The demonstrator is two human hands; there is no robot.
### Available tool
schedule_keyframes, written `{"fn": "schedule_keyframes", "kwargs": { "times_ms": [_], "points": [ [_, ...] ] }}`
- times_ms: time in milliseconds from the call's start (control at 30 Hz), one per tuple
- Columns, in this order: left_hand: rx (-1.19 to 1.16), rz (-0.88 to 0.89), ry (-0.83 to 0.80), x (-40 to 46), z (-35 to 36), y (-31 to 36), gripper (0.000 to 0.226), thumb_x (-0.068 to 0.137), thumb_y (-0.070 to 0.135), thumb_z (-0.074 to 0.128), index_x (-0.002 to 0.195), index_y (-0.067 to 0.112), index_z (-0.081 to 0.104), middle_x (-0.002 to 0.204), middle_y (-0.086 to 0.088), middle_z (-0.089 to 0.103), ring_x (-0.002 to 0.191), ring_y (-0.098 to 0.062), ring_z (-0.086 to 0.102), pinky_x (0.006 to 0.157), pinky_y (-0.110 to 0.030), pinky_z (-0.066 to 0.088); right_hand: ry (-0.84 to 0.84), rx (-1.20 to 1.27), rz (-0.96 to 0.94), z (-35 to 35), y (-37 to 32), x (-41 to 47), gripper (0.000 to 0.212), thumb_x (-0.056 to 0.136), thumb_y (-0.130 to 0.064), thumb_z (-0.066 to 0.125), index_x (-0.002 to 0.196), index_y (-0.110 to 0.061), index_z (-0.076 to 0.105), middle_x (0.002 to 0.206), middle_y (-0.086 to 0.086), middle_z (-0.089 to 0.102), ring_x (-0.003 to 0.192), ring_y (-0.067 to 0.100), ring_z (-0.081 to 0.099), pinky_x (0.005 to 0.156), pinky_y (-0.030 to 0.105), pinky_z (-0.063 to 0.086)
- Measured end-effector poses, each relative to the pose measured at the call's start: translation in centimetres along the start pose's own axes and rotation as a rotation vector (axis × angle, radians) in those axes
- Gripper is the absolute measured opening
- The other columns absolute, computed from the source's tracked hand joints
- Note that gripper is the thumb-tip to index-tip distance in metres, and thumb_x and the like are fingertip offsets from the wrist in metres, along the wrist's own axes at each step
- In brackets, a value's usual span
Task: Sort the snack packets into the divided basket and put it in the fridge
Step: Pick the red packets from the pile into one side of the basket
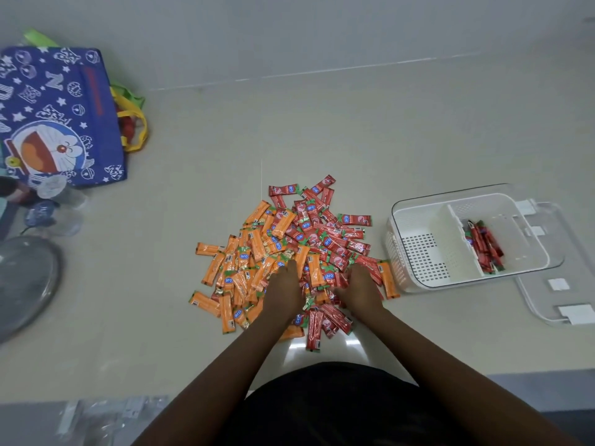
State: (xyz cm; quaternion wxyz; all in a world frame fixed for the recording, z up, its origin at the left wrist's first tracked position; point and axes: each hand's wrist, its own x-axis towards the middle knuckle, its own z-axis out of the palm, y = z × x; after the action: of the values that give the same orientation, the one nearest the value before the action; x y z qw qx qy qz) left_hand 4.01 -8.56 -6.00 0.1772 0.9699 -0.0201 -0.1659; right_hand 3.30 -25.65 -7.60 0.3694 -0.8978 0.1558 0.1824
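A heap of orange packets [240, 267] and red packets [325, 231] lies on the pale counter [225, 140], orange mostly left, red mostly right. My left hand [283, 286] rests palm-down on the near middle of the heap, its fingertips buried among orange packets. My right hand [360, 289] sits beside it with fingers curled into red packets. To the right stands the white divided basket [415, 220] in a clear tub. Its right compartment holds several red packets [486, 247]; the left compartment holds none.
A clear lid [566, 284] lies right of the basket. At the far left are a blue cartoon tote bag [61, 117], plastic bottles [61, 207] and a round dark lid [22, 284]. The counter's front edge runs just below my forearms.
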Motion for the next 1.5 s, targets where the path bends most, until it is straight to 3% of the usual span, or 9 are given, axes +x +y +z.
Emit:
{"fn": "schedule_keyframes", "kwargs": {
  "times_ms": [233,333,500,633,900,1100,1200,1333,1500],
  "points": [
    [-0.456,-0.146,0.048,0.5,-2.1,-1.5,0.021,0.085,0.003,0.06,0.102,0.013,0.062,0.079,0.001,0.063,0.07,-0.016,0.061,0.057,-0.025,0.044,0.004,0.067,0.054,0.1,0.4,0.3,0.04,0.075,-0.016,0.077,0.105,-0.012,0.052,0.104,0.007,0.065,0.091,0.022,0.063,0.073,0.034,0.053],
    [-0.555,-0.165,0.006,0.5,-2.9,-2.4,0.018,0.089,0.008,0.061,0.105,0.016,0.067,0.085,0.003,0.066,0.074,-0.014,0.062,0.059,-0.021,0.043,-0.066,0.102,0.089,-0.5,0.5,0.7,0.028,0.081,-0.013,0.071,0.104,-0.012,0.056,0.1,0.003,0.067,0.079,0.016,0.06,0.057,0.022,0.044],
    [-0.551,-0.162,-0.015,1.0,-3.1,-3.4,0.022,0.092,0.019,0.062,0.111,0.008,0.07,0.11,-0.004,0.069,0.092,-0.017,0.062,0.078,-0.025,0.047,-0.148,0.388,0.182,-1.8,0.1,0.5,0.014,0.086,-0.015,0.064,0.1,-0.014,0.062,0.094,0.003,0.069,0.081,0.019,0.066,0.064,0.025,0.046],
    [-0.674,-0.211,-0.054,1.1,-3.2,-3.4,0.021,0.093,0.019,0.062,0.11,0.008,0.068,0.106,-0.007,0.067,0.085,-0.017,0.064,0.062,-0.025,0.054,-0.182,0.536,0.228,-2.6,-0.1,0.2,0.003,0.09,-0.019,0.06,0.092,-0.019,0.061,0.094,0.004,0.07,0.082,0.02,0.065,0.064,0.026,0.045],
    [-0.902,-0.258,-0.027,1.4,-4.6,-2.6,0.01,0.097,0.022,0.055,0.101,0.013,0.059,0.082,0.002,0.06,0.052,-0.003,0.056,0.053,-0.023,0.04,-0.154,0.213,0.097,-0.8,-0.6,0.5,0.034,0.085,-0.016,0.068,0.116,-0.013,0.055,0.109,0.002,0.064,0.093,0.02,0.062,0.067,0.024,0.043],
    [-1.308,-0.348,-0.222,1.5,-5.3,-2.4,0.017,0.093,0.006,0.058,0.109,0.008,0.054,0.114,-0.015,0.065,0.103,-0.028,0.063,0.088,-0.042,0.053,-0.055,0.071,0.056,0.7,-0.7,0.4,0.043,0.072,-0.031,0.08,0.107,-0.015,0.06,0.103,0.001,0.068,0.088,0.02,0.065,0.074,0.03,0.052],
    [-1.472,-0.358,-0.321,1.3,-5.0,-2.3,0.037,0.093,-0.002,0.051,0.126,0.011,0.044,0.113,-0.013,0.069,0.101,-0.026,0.064,0.072,-0.038,0.05,-0.071,0.034,0.075,0.6,-1.2,0.7,0.03,0.076,-0.028,0.077,0.098,-0.013,0.063,0.099,0.005,0.07,0.085,0.022,0.065,0.075,0.032,0.053],
    [-1.438,-0.338,-0.382,0.9,-4.5,-1.8,0.033,0.096,0.004,0.049,0.126,0.018,0.046,0.096,-0.011,0.069,0.086,-0.021,0.066,0.067,-0.036,0.048,-0.186,0.152,0.132,-0.4,-2.0,0.8,0.015,0.084,-0.016,0.067,0.097,-0.013,0.06,0.096,0.006,0.066,0.075,0.016,0.059,0.062,0.025,0.047],
    [-1.127,-0.286,-0.442,-0.5,-3.8,-0.8,0.021,0.097,0.014,0.054,0.116,0.005,0.052,0.087,-0.012,0.066,0.072,-0.02,0.064,0.066,-0.035,0.051,-0.253,0.416,0.229,-2.5,-1.1,0.3,0.048,0.081,-0.015,0.067,0.125,-0.007,0.051,0.11,0.01,0.062,0.095,0.026,0.061,0.074,0.034,0.051]
  ]
}}
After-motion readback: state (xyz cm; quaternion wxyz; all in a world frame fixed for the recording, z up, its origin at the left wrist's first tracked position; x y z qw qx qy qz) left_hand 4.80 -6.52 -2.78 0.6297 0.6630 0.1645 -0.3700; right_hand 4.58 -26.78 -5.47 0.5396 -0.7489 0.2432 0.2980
